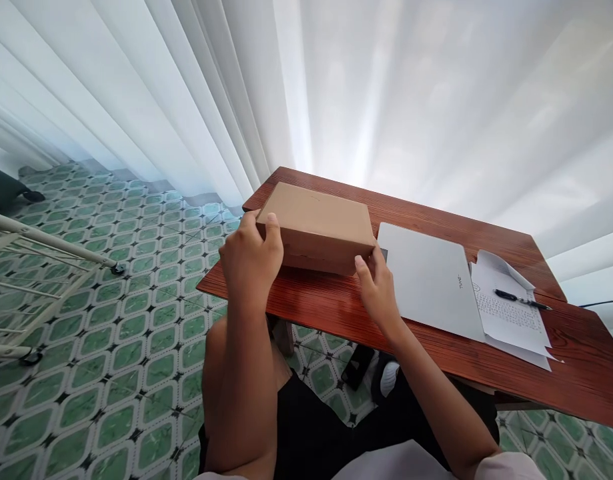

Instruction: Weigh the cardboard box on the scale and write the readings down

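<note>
A brown cardboard box (321, 212) with its top closed is at the left part of the wooden table (331, 303). My left hand (253, 250) grips its near left corner, the thumb on the front edge and the fingers round the left side. At the near right corner, my right hand (376, 280) holds the box low, with the thumb in front and fingers at the right side. The near side looks slightly raised or in shadow; whether the box rests fully on the table I cannot tell.
Right of the box lies a closed silver laptop (426, 273). Handwritten sheets of paper (511, 320) with a black pen (521, 299) on them lie beyond it. White curtains (386, 100) hang behind the table. A white wheeled rack (46, 280) stands on the tiled floor at left.
</note>
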`<state>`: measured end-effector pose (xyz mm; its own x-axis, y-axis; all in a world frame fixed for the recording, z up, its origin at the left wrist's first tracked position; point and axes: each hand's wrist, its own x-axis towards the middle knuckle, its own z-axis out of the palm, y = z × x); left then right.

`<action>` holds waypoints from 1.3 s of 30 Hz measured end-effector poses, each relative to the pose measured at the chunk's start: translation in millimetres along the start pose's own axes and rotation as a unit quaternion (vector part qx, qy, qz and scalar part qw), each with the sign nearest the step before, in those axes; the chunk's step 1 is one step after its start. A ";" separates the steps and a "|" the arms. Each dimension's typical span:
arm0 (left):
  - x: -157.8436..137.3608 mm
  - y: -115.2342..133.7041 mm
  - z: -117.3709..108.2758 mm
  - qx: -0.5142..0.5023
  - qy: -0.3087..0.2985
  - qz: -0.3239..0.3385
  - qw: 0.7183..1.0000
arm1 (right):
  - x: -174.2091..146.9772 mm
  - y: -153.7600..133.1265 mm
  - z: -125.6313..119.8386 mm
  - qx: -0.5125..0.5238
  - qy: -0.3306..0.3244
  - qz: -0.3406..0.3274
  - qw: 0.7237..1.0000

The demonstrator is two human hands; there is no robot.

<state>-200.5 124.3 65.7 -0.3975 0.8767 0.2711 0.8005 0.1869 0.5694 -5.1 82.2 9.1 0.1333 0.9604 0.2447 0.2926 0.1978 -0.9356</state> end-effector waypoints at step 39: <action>-35.1 34.4 9.0 0.001 0.195 0.238 0.951 | -39.6 20.4 -34.0 -0.115 -0.021 -0.156 0.981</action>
<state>-155.0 104.0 68.7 -0.1250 0.6308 0.7658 0.9324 -0.1892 0.3080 27.8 41.5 -11.0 -0.0333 0.8685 0.4945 0.5195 0.4378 -0.7338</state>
